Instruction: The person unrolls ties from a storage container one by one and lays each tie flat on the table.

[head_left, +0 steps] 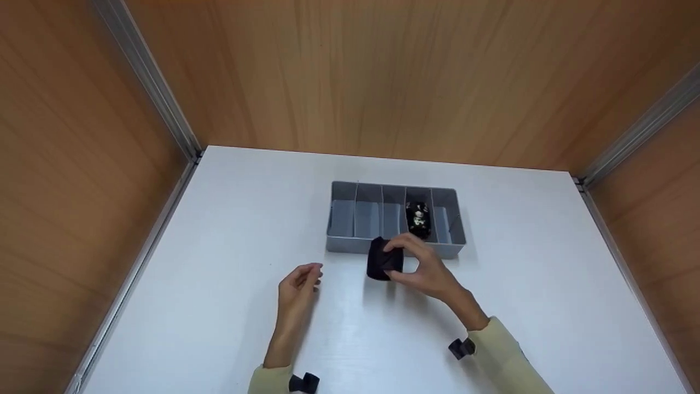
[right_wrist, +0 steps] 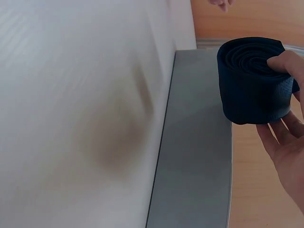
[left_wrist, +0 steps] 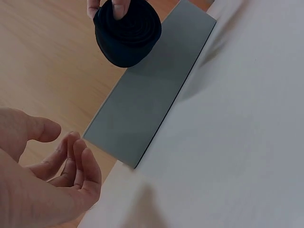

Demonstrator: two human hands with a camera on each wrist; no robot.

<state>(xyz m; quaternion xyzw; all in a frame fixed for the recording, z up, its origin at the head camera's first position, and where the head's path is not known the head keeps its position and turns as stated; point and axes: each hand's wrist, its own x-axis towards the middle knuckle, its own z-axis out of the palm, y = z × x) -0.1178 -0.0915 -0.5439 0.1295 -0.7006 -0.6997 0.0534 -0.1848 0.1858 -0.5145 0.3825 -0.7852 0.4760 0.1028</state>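
Panelling with wood grain occupies the left side of the head frame, edged by a metal rail. To its right, a white tabletop spans the middle and lower frame. At lower centre-left, the left hand extends from a pale yellow-green sleeve. Left-hand grip: free; fingers loosely bent, thumb near the fingertips, nothing held. In the left wrist frame, this hand occupies the lower left.

At centre of the head frame stands a grey tray, divided by four partitions into five compartments. A dark fabric roll, wound in a coil, is located just below centre, in front of the near wall; contact between roll and tray cannot be determined. The fourth compartment from the left contains a black item with a pale pattern.

Adjacent on the right, the right hand enters from the lower right. Right-hand grip: grasping the dark fabric roll. In the right wrist frame, at upper right, the thumb lies against the coiled end; fingers bear on the opposite end from below. A black fitting sits beside the right cuff.
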